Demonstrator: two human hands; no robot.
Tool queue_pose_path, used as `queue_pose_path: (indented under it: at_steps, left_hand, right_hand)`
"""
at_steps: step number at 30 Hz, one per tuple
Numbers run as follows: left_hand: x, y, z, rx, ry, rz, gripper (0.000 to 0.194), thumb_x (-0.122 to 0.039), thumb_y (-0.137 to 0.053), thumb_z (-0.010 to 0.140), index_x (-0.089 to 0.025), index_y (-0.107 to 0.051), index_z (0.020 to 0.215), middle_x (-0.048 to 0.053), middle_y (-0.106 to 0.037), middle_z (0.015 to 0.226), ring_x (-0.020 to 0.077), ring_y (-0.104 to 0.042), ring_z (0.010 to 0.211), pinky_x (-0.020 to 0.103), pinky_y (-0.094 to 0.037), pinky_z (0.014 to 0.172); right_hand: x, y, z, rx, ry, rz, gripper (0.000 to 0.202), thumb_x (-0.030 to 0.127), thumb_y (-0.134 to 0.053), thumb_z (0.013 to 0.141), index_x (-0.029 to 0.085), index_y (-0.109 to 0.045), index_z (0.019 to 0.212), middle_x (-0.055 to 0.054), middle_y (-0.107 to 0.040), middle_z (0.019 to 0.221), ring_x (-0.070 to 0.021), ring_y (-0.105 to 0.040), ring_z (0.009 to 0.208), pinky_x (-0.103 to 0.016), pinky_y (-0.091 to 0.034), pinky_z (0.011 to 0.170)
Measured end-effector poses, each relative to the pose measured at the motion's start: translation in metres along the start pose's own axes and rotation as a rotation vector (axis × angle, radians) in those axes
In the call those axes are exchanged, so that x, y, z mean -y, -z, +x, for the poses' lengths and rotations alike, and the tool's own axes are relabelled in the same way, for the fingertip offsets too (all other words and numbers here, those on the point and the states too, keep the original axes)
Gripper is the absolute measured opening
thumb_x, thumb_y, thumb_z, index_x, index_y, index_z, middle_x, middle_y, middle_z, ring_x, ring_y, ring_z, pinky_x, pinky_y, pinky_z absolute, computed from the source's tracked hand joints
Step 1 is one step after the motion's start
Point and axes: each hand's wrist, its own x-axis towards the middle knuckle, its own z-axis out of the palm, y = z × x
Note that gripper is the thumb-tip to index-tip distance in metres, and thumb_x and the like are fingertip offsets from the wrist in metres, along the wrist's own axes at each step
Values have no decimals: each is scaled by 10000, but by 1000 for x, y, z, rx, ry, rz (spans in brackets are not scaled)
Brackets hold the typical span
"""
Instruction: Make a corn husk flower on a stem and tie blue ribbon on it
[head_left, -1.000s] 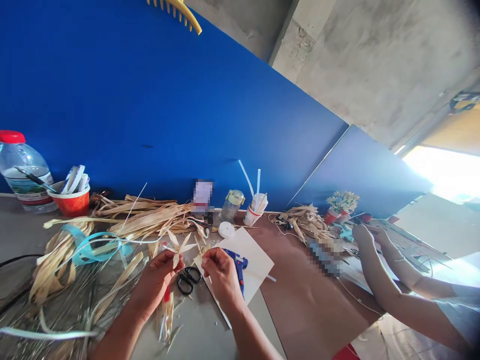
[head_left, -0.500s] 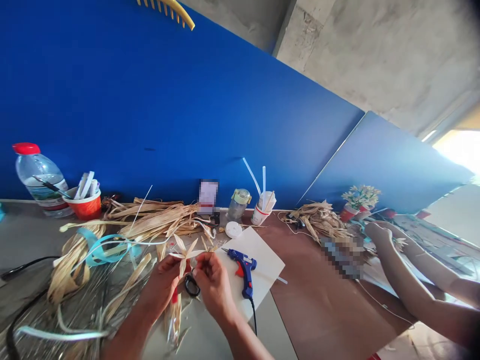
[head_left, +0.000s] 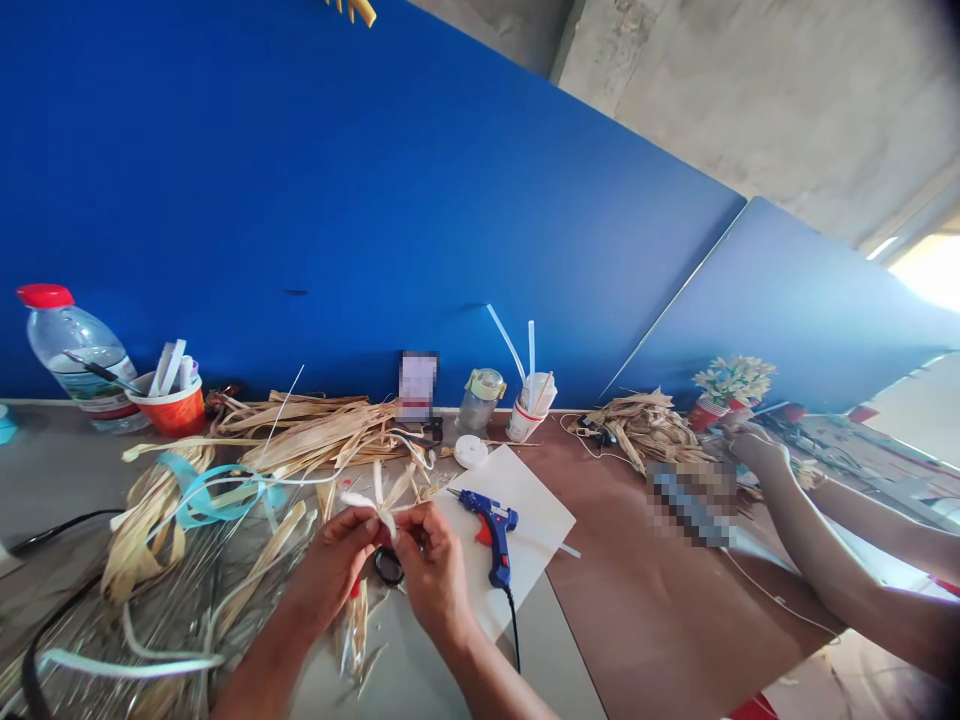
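Pinching pale husk flower (head_left: 379,490) betw fingertips of L hand (head_left: 337,555) & R hand (head_left: 436,570), abt equally near both, w/ one petal pointing away twd blue wall (head_left: 420,200) but no clear long axis, just beyond blk loop handle (head_left: 390,584) & L of glue gun (head_left: 496,540)

Head cam's worn by the person, looking forward and down from the near side of the table (head_left: 637,610). Pretty close in: left hand (head_left: 334,555) and right hand (head_left: 437,565) sit low, left of centre. Wide view too, catching the blue panel (head_left: 375,200) on the far side and a co-worker's arms (head_left: 817,560) off right.
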Motion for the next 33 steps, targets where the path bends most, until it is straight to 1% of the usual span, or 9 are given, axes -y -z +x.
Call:
queue_pose_path:
  at_steps: [5,9,12,15,20,22,25,28,33]
  left_hand:
    - [2,3,1,69,-10,-17,191,-299,-806,627,-179,-659,646,-19,-633,603,116,-531,629,229,-423,653]
    - [6,4,1,145,-22,54,167,-321,-745,707,-180,-667,661,-21,-605,610,121,-512,628,235,-412,647]
    - [11,5,3,165,-27,119,144,-312,-721,732,-195,-673,662,-28,-588,612,119,-497,614,237,-402,643]
    - [15,7,5,185,-34,143,116,-302,-716,737,-206,-689,678,-21,-598,633,127,-504,633,237,-396,642]
    - [17,12,6,281,-15,101,169,-343,-660,791,-202,-704,707,6,-604,639,140,-506,627,251,-395,625]
    - [16,12,5,283,-12,58,172,-345,-669,786,-200,-702,700,-3,-583,618,130,-488,605,241,-389,607]
    - [13,11,5,237,6,-24,146,-320,-707,756,-192,-695,685,-10,-578,626,117,-479,610,223,-395,612]
    - [10,10,6,183,36,-109,94,-287,-728,738,-197,-704,726,-10,-598,662,114,-491,642,219,-412,650]
    - [10,10,5,203,81,-90,140,-286,-728,738,-157,-688,704,4,-598,649,112,-492,620,240,-408,642]
  right_hand:
    - [0,1,1,-1,3,-19,78,194,-547,759,183,-623,746,-25,-588,762,-154,-551,706,-266,-436,648]
    - [2,0,3,-2,20,-61,110,223,-578,752,184,-611,655,-27,-567,740,-165,-523,734,-269,-424,657]
    - [0,-1,3,-6,4,-25,140,248,-595,740,189,-592,614,-14,-545,704,-168,-515,734,-278,-422,675]
    - [-3,-2,4,-1,-44,49,124,239,-596,726,192,-575,614,2,-527,669,-159,-513,689,-268,-423,630]
    - [-3,0,6,52,-88,120,114,213,-572,737,194,-547,627,14,-520,637,-135,-498,606,-246,-418,561]
    - [-2,1,6,71,-100,135,102,207,-584,730,192,-554,634,10,-542,652,-130,-511,598,-240,-429,554]
    - [-2,1,6,92,-137,205,32,211,-607,721,190,-582,722,5,-593,668,-135,-552,606,-246,-468,582]
    - [-1,0,5,85,-174,288,92,224,-612,720,190,-587,802,4,-624,657,-145,-582,609,-263,-491,603]
    - [4,-1,7,72,-208,306,72,260,-599,730,200,-567,752,23,-603,564,-137,-564,535,-258,-475,550]
